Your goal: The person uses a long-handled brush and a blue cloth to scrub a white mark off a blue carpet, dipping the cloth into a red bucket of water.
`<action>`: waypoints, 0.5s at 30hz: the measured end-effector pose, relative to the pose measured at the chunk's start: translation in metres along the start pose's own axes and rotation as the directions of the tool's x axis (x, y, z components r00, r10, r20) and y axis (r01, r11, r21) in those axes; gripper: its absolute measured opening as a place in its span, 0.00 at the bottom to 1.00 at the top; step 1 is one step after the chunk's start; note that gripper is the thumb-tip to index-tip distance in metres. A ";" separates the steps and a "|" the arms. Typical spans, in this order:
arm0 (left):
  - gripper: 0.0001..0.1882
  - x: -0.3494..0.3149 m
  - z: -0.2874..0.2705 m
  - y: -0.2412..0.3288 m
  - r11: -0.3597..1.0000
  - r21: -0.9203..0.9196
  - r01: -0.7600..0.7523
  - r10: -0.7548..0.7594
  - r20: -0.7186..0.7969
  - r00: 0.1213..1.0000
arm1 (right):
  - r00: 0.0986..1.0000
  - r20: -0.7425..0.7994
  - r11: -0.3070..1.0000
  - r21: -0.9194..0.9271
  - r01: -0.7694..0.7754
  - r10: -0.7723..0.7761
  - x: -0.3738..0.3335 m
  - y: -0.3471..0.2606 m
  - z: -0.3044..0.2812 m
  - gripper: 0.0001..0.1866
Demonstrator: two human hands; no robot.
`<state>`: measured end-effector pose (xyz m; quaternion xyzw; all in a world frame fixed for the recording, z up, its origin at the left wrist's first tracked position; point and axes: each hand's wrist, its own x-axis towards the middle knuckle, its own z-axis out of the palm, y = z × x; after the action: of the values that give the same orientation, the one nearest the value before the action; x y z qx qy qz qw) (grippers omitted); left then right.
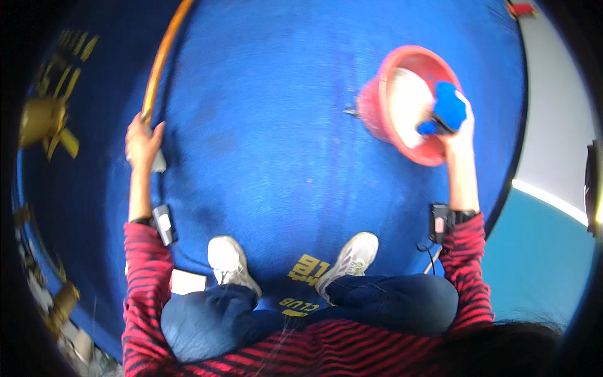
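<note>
My left hand (143,143) is closed around the near end of a long orange pole (162,60), which runs away toward the far left edge. A small pale grey piece (159,162) shows beside the palm; whether it belongs to the pole I cannot tell. On the right, a pink bucket (372,108) leans with its mouth toward me, and something white (408,100) fills part of it. Over the bucket's right rim, my right hand (463,129) grips a blue and black object (450,107), blurred and of unclear kind. My fingers behind it are mostly hidden.
Blue carpet (270,113) with yellow lettering lies under my white shoes (229,261). Along the left are a brown roll (43,122) and assorted clutter. A pale grey surface (553,107) and a teal area (540,251) border the carpet on the right.
</note>
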<state>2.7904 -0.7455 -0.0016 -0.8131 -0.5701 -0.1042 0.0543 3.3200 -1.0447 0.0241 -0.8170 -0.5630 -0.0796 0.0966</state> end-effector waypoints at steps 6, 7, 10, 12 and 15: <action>0.32 0.003 0.008 -0.005 0.999 0.005 0.032 -0.032 -0.019 0.999 | 0.996 0.033 0.993 0.083 0.081 -0.084 0.003 0.006 0.003 0.01; 0.32 0.002 0.009 -0.007 0.999 0.006 0.032 -0.032 -0.023 0.999 | 0.979 0.042 0.979 -0.037 0.201 -0.200 0.004 0.014 0.008 0.01; 0.32 0.001 0.007 -0.009 0.999 0.000 0.046 -0.046 -0.006 0.999 | 0.961 0.275 0.759 0.623 -0.187 0.011 0.002 0.039 0.034 0.04; 0.32 0.001 0.003 -0.010 0.998 -0.011 0.056 -0.056 -0.007 0.998 | 0.856 0.492 -0.136 0.870 -0.474 0.158 -0.002 0.053 0.046 0.08; 0.31 0.001 -0.001 -0.012 0.994 -0.056 0.090 -0.089 0.032 0.996 | 0.728 0.655 -0.615 0.663 -0.427 0.201 -0.007 0.061 0.051 0.13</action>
<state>2.7794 -0.7405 -0.0008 -0.7894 -0.6034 -0.1110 0.0179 3.3757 -1.0597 -0.0316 -0.4842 -0.0203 0.5196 0.7037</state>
